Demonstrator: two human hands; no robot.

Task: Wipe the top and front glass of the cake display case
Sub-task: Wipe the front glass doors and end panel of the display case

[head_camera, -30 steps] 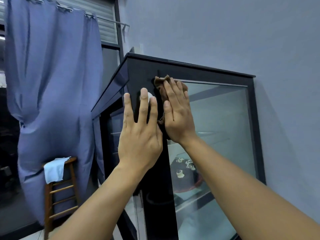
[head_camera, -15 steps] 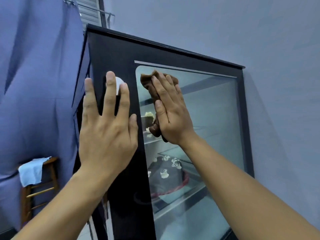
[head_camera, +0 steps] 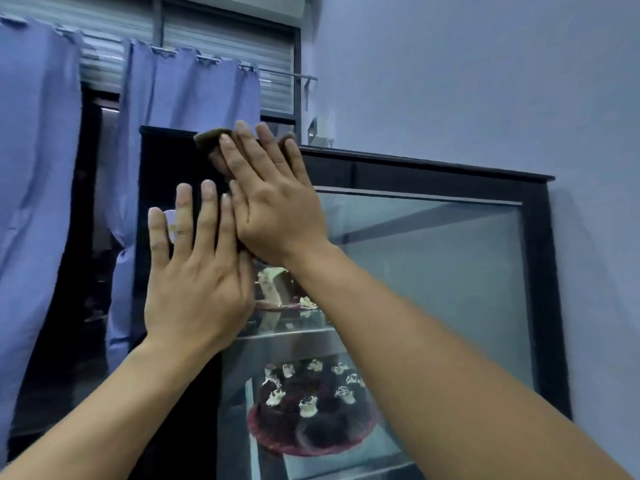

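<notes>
The cake display case [head_camera: 533, 278] has a black frame and a large front glass pane [head_camera: 433, 271]. My right hand [head_camera: 273, 202] lies flat with straight fingers, pressing a brown cloth [head_camera: 207, 140] against the black frame at the case's upper left corner. The cloth sticks out above and left of the fingertips. My left hand [head_camera: 197, 275] rests flat and open on the black left frame, just below and left of the right hand, partly covering a round white sticker [head_camera: 170, 216].
Inside the case a chocolate cake [head_camera: 311, 410] with white dollops sits on a lower shelf and a cake slice [head_camera: 273, 285] on the shelf above. Blue curtains [head_camera: 187, 133] hang to the left. A grey wall [head_camera: 485, 81] runs behind and right.
My right hand has slid the cloth up and left, from the top of the glass pane onto the black upper frame. The left hand stays flat on the left frame. The view has tilted upward.
</notes>
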